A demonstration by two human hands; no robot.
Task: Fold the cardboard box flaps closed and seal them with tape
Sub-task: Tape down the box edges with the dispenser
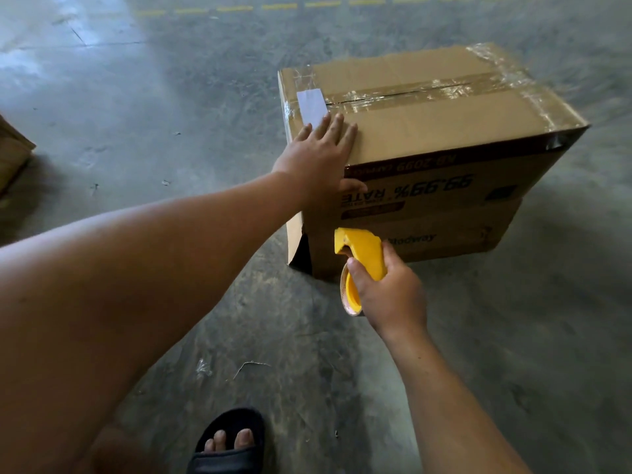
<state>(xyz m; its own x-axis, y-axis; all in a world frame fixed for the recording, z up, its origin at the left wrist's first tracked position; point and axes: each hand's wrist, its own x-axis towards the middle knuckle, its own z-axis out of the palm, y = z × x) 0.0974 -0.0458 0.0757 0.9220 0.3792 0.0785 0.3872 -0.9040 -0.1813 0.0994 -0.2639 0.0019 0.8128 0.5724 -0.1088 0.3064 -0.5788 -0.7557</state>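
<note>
Right hand gripping tape dispenser, left hand flat on box corner

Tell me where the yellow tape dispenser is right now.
In the head view, the yellow tape dispenser is low and centre, gripped in the right hand just in front of the cardboard box, near its lower left corner.

floor: grey scuffed concrete | dashed yellow line at far edge | glare top left
</note>
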